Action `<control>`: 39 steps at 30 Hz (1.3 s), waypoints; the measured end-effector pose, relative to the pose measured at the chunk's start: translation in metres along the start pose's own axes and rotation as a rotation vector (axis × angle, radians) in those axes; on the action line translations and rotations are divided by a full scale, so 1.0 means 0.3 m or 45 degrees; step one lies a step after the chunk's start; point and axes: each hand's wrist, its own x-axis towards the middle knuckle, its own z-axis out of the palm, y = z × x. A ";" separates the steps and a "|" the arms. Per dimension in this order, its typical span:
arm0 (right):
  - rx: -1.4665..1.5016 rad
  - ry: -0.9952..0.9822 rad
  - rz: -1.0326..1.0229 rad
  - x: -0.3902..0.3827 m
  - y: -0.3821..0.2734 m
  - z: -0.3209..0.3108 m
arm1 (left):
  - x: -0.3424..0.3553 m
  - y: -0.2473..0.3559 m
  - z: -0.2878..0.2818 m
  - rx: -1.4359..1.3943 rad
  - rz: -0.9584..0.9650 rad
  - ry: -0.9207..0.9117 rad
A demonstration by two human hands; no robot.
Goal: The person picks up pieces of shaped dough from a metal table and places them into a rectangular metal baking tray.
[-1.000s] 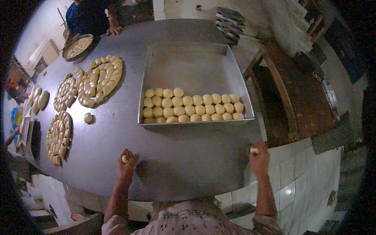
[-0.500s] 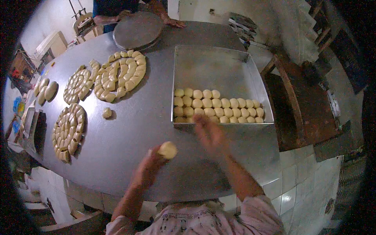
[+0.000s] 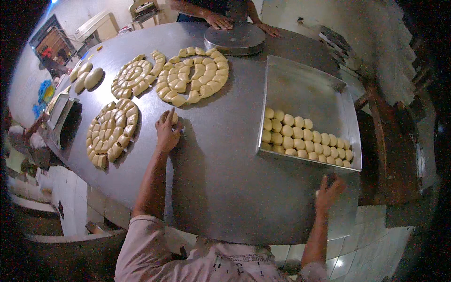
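Observation:
My left hand [image 3: 167,133] is stretched out over the table, its fingers closed around a small dough piece [image 3: 175,118]. My right hand [image 3: 330,191] is at the near edge of the metal tray, fingers curled, with a pale bit of a dough ball [image 3: 318,193] showing at its side. Rows of smooth dough balls [image 3: 299,133] fill the near part of the square metal tray [image 3: 310,80]; its far part shows bare metal. Three flat rounds of cut dough lie to the left: a near one [image 3: 112,132], a far one [image 3: 133,77] and a larger one [image 3: 206,77].
Across the table a person's hand [image 3: 219,20] rests on a round metal disc [image 3: 235,40], the other hand [image 3: 268,29] on the tabletop. Several oblong dough lumps [image 3: 87,77] lie far left, near a box-like metal object [image 3: 63,113]. A wooden frame [image 3: 376,127] stands right of the table.
My left hand has moved away and left to the lone dough piece. My right hand has drawn back from inside the tray toward me. The view has shifted left.

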 end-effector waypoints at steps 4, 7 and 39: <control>0.651 -0.299 -0.129 -0.121 -0.045 -0.133 | 0.031 -0.006 -0.037 -0.109 -0.264 -0.302; 0.255 -0.081 -0.206 -0.067 0.173 -0.130 | -0.069 0.076 -0.041 -0.964 -0.581 -0.402; 1.486 -0.059 0.206 0.570 -0.073 -0.028 | -0.366 0.854 -0.188 -0.831 -0.443 -0.719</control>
